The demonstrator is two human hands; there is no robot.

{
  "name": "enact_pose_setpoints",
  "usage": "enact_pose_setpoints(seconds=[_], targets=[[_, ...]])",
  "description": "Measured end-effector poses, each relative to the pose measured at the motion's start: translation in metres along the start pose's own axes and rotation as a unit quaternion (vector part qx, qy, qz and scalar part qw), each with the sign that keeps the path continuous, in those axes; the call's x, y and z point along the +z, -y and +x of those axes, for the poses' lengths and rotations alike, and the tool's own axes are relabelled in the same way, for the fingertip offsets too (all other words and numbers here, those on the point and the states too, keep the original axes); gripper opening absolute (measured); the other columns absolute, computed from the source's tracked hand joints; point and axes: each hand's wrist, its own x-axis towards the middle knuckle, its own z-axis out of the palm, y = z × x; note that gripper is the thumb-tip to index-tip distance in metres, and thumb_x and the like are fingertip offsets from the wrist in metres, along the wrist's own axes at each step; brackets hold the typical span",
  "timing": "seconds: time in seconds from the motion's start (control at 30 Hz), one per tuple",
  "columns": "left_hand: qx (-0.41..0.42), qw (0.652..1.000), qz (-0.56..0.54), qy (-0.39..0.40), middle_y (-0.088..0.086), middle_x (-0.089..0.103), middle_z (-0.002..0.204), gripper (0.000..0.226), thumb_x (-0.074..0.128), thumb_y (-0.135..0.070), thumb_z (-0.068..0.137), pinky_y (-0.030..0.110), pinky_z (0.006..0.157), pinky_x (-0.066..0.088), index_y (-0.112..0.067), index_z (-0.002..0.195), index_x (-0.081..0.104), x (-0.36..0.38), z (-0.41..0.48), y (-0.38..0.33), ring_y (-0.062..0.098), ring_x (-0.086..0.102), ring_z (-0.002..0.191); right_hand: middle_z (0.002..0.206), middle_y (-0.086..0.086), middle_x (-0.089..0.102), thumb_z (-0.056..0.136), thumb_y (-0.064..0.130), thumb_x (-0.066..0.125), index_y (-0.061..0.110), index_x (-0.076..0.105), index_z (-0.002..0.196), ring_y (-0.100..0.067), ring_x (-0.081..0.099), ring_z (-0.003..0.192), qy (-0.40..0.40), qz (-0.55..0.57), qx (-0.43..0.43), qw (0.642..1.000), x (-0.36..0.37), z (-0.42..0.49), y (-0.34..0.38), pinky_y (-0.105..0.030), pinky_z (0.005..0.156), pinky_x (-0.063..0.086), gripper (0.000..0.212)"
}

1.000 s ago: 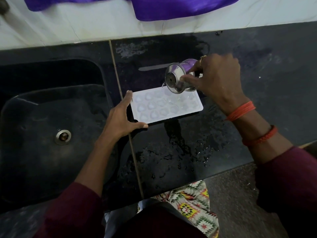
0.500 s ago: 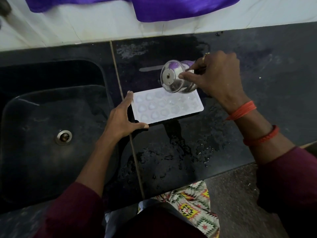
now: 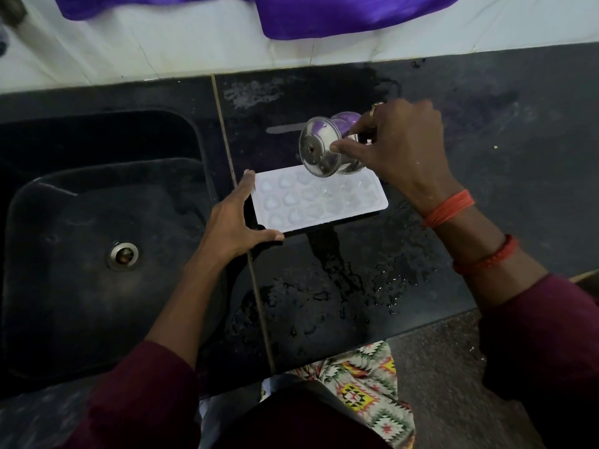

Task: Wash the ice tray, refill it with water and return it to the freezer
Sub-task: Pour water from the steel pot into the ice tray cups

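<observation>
Right hand (image 3: pixel 398 150) grips steel cup (image 3: pixel 321 147) tipped over ice tray (image 3: pixel 311 205), apparently pouring. Left hand (image 3: pixel 231 222), spread wide, steadies its left edge.

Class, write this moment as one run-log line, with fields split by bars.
stage: refill | left hand: steadies ice tray at its end | right hand: holds steel cup tipped over it | counter: wet
</observation>
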Motion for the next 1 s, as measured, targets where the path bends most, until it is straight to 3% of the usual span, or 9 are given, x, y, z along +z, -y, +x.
enact_pose_setpoints(seconds=[0.23, 0.43, 1.0], targets=[[0.004, 1.000, -0.003, 0.001, -0.005, 0.025, 0.164, 0.131, 0.096, -0.040, 0.055, 0.018, 0.112, 0.018, -0.021, 0.159, 0.020, -0.0006, -0.0004, -0.0012, 0.006, 0.026, 0.145, 0.099, -0.007, 0.074, 0.084, 0.059, 0.067, 0.020, 0.074, 0.114, -0.023, 0.066, 0.089, 0.003, -0.014, -0.006, 1.000, 0.0014, -0.0024, 0.0042, -0.042, 0.089, 0.053, 0.050], [0.004, 1.000, -0.001, -0.002, -0.005, 0.025, 0.163, 0.131, 0.096, -0.040, 0.055, 0.015, 0.111, 0.017, -0.021, 0.159, 0.020, -0.0011, -0.0005, -0.0021, -0.002, 0.023, 0.138, 0.098, -0.007, 0.074, 0.085, 0.059, 0.065, 0.020, 0.074, 0.114, -0.025, 0.065, 0.091, 0.008, -0.027, -0.010, 1.000, 0.0016, -0.0034, 0.0053, -0.043, 0.088, 0.053, 0.049], [0.004, 1.000, -0.007, -0.001, -0.005, 0.025, 0.163, 0.131, 0.097, -0.039, 0.054, 0.019, 0.113, 0.019, -0.020, 0.159, 0.021, -0.0014, -0.0008, -0.0021, 0.007, 0.027, 0.146, 0.093, -0.006, 0.074, 0.085, 0.060, 0.065, 0.019, 0.075, 0.110, -0.023, 0.066, 0.085, -0.007, -0.030, -0.025, 0.999, 0.0040, -0.0039, 0.0084, -0.041, 0.087, 0.053, 0.049]])
